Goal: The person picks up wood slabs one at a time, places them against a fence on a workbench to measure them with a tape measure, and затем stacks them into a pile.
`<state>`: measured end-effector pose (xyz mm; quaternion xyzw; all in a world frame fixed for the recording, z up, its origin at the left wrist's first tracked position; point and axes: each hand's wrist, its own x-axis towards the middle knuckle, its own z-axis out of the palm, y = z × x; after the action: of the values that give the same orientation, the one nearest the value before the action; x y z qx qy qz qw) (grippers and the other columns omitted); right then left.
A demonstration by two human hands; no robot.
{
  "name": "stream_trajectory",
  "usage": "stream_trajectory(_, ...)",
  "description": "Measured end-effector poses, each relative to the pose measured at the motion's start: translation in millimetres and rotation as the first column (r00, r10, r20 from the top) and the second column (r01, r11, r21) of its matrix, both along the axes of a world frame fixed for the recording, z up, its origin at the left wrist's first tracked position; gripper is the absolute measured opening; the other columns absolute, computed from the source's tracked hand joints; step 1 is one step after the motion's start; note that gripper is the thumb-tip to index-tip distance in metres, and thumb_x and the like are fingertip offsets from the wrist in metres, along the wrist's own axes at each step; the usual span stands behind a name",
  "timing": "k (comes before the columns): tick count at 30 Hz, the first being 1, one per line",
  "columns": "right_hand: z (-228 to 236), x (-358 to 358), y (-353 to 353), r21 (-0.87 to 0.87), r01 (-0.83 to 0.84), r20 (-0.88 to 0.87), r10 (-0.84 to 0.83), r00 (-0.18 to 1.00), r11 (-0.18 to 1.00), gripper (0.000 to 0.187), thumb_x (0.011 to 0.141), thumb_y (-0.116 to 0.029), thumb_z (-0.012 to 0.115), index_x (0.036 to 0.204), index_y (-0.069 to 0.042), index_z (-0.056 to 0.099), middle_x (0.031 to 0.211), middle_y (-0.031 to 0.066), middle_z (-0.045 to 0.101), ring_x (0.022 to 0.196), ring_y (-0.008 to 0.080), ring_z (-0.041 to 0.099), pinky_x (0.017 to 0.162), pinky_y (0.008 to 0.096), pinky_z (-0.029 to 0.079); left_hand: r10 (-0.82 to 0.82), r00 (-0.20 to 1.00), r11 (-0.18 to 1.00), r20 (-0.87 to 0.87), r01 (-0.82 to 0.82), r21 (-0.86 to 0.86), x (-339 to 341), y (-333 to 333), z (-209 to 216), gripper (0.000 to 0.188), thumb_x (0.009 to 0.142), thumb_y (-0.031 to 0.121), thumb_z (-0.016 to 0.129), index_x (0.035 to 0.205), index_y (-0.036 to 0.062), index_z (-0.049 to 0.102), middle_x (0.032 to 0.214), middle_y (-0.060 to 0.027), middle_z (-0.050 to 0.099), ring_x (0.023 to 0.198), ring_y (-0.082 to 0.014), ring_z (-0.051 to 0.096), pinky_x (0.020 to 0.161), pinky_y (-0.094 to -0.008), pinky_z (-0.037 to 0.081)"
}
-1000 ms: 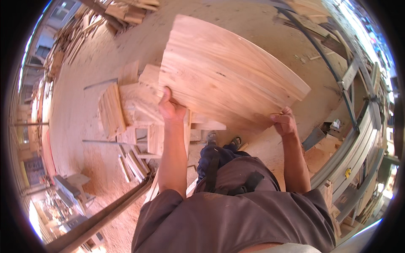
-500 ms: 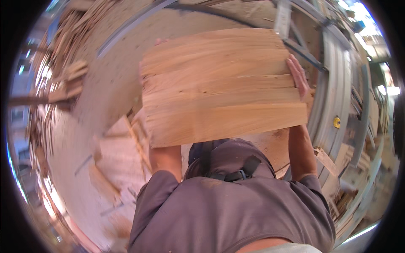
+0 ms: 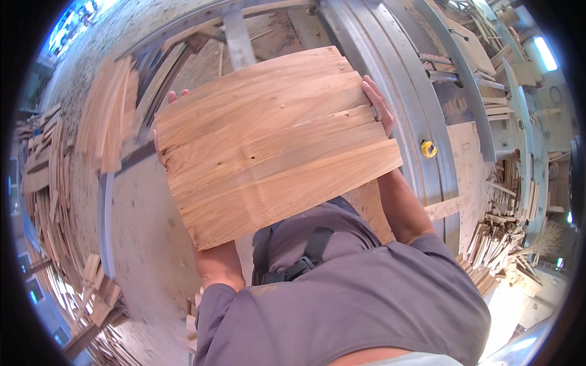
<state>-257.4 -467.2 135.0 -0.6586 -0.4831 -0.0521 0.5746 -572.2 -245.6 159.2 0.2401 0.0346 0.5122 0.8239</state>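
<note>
A row of short, light-brown wooden boards, pressed edge to edge with uneven ends, is held up in front of my chest. My left hand grips the left ends; only some fingertips show past the wood, and the rest of the hand is hidden beneath or behind it. On the opposite end, my right hand presses against the boards with its fingers along their ends. The boards are tilted, with the right side farther from me than the left.
A long grey metal machine bed runs along the right, with a yellow tape measure on it. Stacked wood strips stand at the far left. Scrap wood lies right. A grey metal rail is on my left.
My view has turned to the right. The boards, still between both hands, now sit farther left in the picture and are more slanted. The machine bed and tape measure appear closer to the middle.
</note>
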Motion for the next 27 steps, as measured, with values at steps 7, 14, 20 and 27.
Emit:
stream_trajectory(7,-45.6,164.3,35.1,0.146,-0.090,-0.101,0.105,0.989,0.985,0.043,0.095,-0.024,0.067,0.131,0.000,0.065,0.141,0.0204,0.060,0.135,0.0302,0.054,0.116,0.0425,0.039,0.181,0.968,0.924,0.175,-0.229,0.307,167.4,56.0,-51.0,0.045,0.107,0.043,0.042,0.147,0.0250,0.051,0.158,-0.0157,0.042,0.146,-0.0408,0.036,0.119,-0.0626,0.030)
stream_trajectory(14,-43.6,314.9,4.4,0.013,-0.122,-0.272,0.121,0.955,0.992,0.047,0.095,-0.032,0.063,0.126,0.003,0.067,0.130,0.0198,0.065,0.125,0.0275,0.060,0.108,0.0390,0.045,-0.133,0.990,0.964,0.043,0.140,-0.226,281.7,76.8,-80.4,0.029,0.107,0.035,0.044,0.121,0.0168,0.062,0.143,-0.0147,0.056,0.139,-0.0403,0.046,0.115,-0.0590,0.038)
stream_trajectory(20,-28.4,431.8,-16.8,-0.433,0.099,-0.010,-0.115,0.993,0.896,0.025,0.091,-0.021,0.061,0.100,0.000,0.072,0.095,0.0097,0.071,0.094,0.0197,0.065,0.082,0.0352,0.052,-0.106,0.942,0.961,-0.318,0.016,-0.274,343.5,50.9,-163.7,0.030,0.102,0.027,0.053,0.119,0.0029,0.060,0.115,-0.0154,0.069,0.093,-0.0336,0.070,0.077,-0.0453,0.061)
stream_trajectory(27,-42.4,479.6,31.0,-0.332,0.335,-0.717,-0.466,0.518,0.882,0.026,0.081,0.006,0.045,0.086,-0.003,0.069,0.076,0.0043,0.066,0.063,0.0147,0.060,0.058,0.0298,0.048,-0.542,0.589,0.806,-0.600,0.162,-0.569,381.4,-37.8,-136.7,0.058,0.104,0.050,0.041,0.130,0.0003,0.056,0.110,-0.0188,0.068,0.095,-0.0378,0.069,0.072,-0.0437,0.062)
